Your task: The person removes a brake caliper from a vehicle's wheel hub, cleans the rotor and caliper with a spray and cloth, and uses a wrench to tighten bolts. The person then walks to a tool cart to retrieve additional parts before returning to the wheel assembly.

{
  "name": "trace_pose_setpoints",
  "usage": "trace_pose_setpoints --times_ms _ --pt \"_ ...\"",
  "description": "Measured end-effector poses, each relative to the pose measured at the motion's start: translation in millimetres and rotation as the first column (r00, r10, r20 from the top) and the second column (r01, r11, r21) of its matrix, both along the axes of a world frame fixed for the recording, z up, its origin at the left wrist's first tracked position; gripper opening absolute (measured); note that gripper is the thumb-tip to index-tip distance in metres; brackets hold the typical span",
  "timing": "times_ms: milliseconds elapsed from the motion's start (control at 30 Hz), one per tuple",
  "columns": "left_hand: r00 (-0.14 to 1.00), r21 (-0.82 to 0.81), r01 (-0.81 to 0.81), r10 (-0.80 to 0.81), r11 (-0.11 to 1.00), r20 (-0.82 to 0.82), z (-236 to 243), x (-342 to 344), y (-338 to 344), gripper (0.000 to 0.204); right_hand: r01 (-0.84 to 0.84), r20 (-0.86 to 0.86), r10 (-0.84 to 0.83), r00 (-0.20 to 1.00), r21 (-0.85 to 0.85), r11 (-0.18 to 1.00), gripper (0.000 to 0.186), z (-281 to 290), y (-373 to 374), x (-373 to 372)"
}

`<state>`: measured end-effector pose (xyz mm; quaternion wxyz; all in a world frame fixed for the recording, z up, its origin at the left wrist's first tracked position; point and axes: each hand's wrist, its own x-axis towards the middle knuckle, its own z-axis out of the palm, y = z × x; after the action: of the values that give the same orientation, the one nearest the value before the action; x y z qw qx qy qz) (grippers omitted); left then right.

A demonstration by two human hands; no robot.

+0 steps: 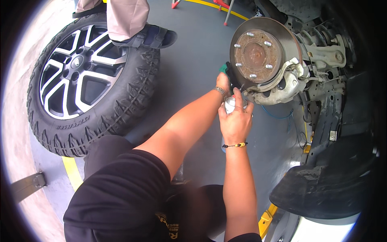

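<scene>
In the head view, the right hand (236, 123) held a spray can (230, 106) above the grey floor (197, 48), its fingers wrapped around the can and the index finger over the top. The left hand (222, 82) was at a black-and-green item (223, 69) beside the brake disc (293, 46); its fingers were hidden, their state unclear. A brake caliper (291, 86) sat at the disc's lower edge. A wheel (135, 90) lay toward the floor's left edge.
</scene>
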<state>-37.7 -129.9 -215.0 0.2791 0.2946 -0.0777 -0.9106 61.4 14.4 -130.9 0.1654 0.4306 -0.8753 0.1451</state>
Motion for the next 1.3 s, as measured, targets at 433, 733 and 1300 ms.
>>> trace_pose_setpoints --times_ms 433,733,1300 --pt "0.967 0.099 0.013 0.012 0.995 -0.256 1 -3 -18 0.042 0.042 0.117 -0.029 0.993 -0.116 0.992 0.067 44 36 11" --pt "0.990 -0.074 0.051 -0.060 0.996 -0.129 3 -10 8 0.030 0.301 0.198 -0.239 0.951 -0.399 0.866 0.064 75 142 -45" --pt "0.125 -0.130 0.991 -0.158 -0.022 0.980 -157 221 10 0.059 0.025 -0.182 -0.001 0.983 0.131 0.991 0.038 49 213 -100"
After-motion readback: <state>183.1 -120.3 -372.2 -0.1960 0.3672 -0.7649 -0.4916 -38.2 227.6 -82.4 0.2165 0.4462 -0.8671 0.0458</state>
